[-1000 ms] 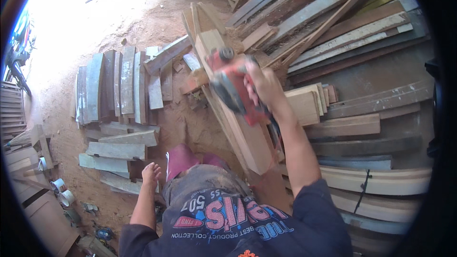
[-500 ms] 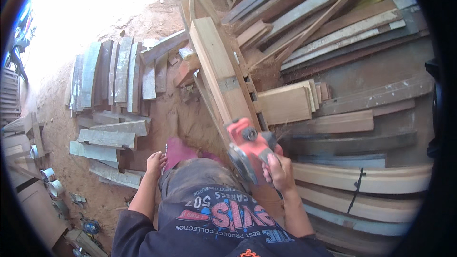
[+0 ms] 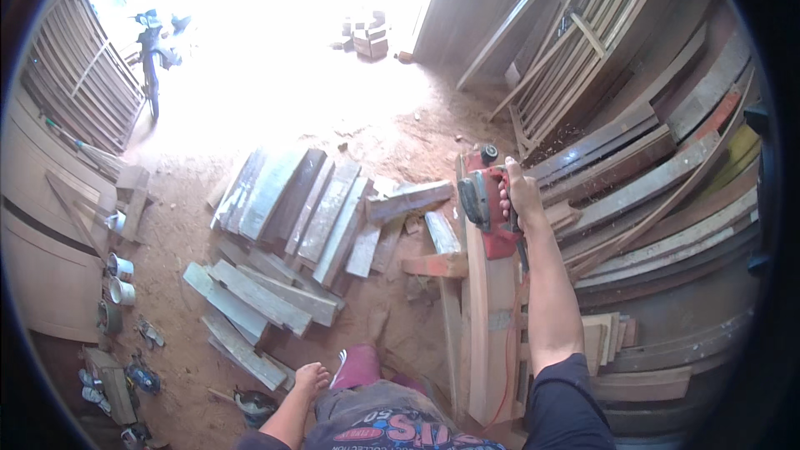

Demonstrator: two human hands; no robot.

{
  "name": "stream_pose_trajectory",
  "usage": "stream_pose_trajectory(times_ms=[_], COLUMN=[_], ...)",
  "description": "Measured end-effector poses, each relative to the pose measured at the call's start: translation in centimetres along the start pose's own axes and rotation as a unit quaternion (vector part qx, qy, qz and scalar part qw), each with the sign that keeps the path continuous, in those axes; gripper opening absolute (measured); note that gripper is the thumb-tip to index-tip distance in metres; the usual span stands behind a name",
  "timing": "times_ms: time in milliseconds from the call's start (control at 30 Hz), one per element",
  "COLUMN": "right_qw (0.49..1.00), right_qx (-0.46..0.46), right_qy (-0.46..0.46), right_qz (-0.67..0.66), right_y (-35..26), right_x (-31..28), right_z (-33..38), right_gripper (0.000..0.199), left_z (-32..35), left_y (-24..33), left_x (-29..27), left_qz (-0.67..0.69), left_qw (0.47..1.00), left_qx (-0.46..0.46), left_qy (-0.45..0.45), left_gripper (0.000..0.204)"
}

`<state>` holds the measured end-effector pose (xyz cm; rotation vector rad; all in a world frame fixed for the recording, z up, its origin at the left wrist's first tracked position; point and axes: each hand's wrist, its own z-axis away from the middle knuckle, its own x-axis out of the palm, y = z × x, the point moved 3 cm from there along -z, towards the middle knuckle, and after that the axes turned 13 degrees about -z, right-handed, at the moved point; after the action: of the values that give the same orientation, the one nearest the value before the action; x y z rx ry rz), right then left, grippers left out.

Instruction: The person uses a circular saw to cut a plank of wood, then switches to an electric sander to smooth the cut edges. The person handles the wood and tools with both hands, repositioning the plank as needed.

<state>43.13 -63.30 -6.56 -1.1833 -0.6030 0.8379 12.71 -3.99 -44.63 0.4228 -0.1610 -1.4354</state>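
A red electric planer (image 3: 500, 237) with a dark side sits at the far end of a long pale timber beam (image 3: 479, 350). My right hand (image 3: 521, 192) is wrapped round its handle, the arm stretched forward. A thin orange cord (image 3: 507, 367) trails along the beam toward me. Low beside my thigh hangs my left hand (image 3: 312, 377), its fingers curled in and nothing visible in them. It is nearest to my grey trousers and the dark red cloth (image 3: 358, 365) at my leg.
Stacked boards (image 3: 283, 200) lie on the sandy floor to the left, with shorter pieces (image 3: 258, 296) nearer me. Many long planks (image 3: 633, 192) fill the right side. White cups (image 3: 122, 292) stand at far left. A motorbike (image 3: 150, 58) is parked by the bright opening.
My right hand has carried the planer from near my body forward to the beam's far end. The view has tilted up, showing more of the yard. My left hand stays low at my side.
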Motion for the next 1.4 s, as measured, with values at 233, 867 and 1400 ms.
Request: stream_pose_trajectory(times_ms=[233,867,1400], right_qw=[0.998,0.992,0.998], right_qx=[0.001,0.102,0.009], right_qy=[-0.055,0.079,-0.009], right_qz=[0.025,0.002,-0.066], right_y=[6.0,14.4,1.1], right_x=[-6.6,-16.6,-2.7], right_z=[13.3,44.2,-1.9], right_gripper=[0.063,0.053,0.056], left_z=[-1.1,0.1,-3.7], left_y=[4.8,3.0,4.8], left_x=[2.6,9.8,1.4], left_qz=[-0.060,-0.185,-0.067], left_qw=[0.996,0.971,0.998], left_qx=[0.056,0.056,-0.003], left_qy=[-0.038,-0.143,0.006], left_gripper=[0.030,0.024,0.032])
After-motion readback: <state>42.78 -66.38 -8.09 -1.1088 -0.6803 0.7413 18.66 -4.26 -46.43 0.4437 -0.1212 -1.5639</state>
